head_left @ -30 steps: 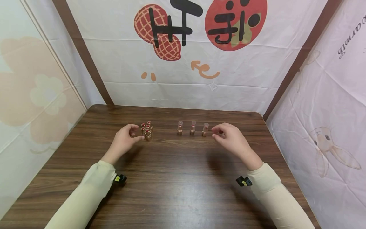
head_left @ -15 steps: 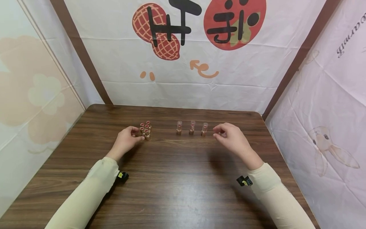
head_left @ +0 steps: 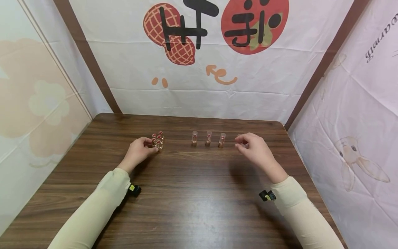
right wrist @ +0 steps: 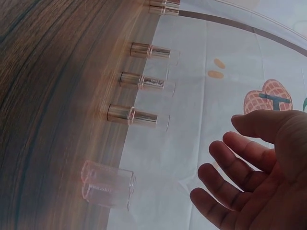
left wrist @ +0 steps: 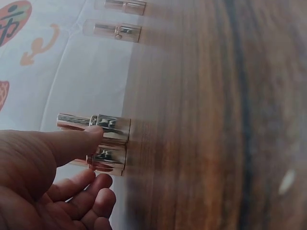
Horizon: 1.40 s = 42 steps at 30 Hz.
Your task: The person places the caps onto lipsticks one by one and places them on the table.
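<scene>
Uncapped gold lipsticks with red tops stand upright in a tight cluster on the table's left. My left hand is beside them, thumb at the near side and loosely bent fingers at the left. In the left wrist view its thumb overlaps a gold lipstick; firm contact cannot be told. Three lipsticks with clear caps stand in a row, the rightmost lipstick nearest my right hand. That hand hovers apart from them, fingers relaxed, holding nothing. Loose clear caps appear below it in the right wrist view.
The brown wooden table extends toward me in front of both hands. A printed white cloth hangs behind its far edge, with more cloth at both sides. Each wrist carries a small black camera.
My right hand has shifted slightly right, away from the capped row. My left hand has edged right, closer around the cluster. The lipsticks stay in place; the head view shifts a little.
</scene>
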### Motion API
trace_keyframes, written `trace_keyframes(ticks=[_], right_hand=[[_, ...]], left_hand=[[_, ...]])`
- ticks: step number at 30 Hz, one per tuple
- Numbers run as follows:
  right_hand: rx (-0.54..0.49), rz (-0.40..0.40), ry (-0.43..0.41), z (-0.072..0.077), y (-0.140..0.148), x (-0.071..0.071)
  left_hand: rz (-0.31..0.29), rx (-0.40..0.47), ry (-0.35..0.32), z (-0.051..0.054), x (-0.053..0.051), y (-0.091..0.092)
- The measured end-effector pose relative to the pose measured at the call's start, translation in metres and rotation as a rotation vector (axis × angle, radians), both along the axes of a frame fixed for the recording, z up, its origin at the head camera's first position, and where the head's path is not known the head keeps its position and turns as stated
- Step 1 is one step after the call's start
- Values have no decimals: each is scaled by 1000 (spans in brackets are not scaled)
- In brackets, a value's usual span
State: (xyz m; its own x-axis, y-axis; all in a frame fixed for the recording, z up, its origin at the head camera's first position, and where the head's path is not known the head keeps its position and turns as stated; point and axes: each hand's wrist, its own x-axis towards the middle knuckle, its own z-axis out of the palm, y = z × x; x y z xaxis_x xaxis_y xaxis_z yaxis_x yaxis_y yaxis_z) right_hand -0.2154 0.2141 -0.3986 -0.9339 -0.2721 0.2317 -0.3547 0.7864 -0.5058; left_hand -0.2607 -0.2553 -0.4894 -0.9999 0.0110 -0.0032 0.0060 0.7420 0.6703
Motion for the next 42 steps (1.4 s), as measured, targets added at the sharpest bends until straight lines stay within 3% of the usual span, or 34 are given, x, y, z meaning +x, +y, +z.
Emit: trace_keyframes(ticks=[9, 29, 42], right_hand=[[-4, -33, -28, -6, 7, -4], [270, -151, -61, -28, 17, -20], [304, -153, -32, -36, 16, -24]], left_hand=[[4, -1, -10, 0, 0, -1], [-6, 6, -19, 3, 3, 0], [-1, 7, -18, 3, 3, 0]])
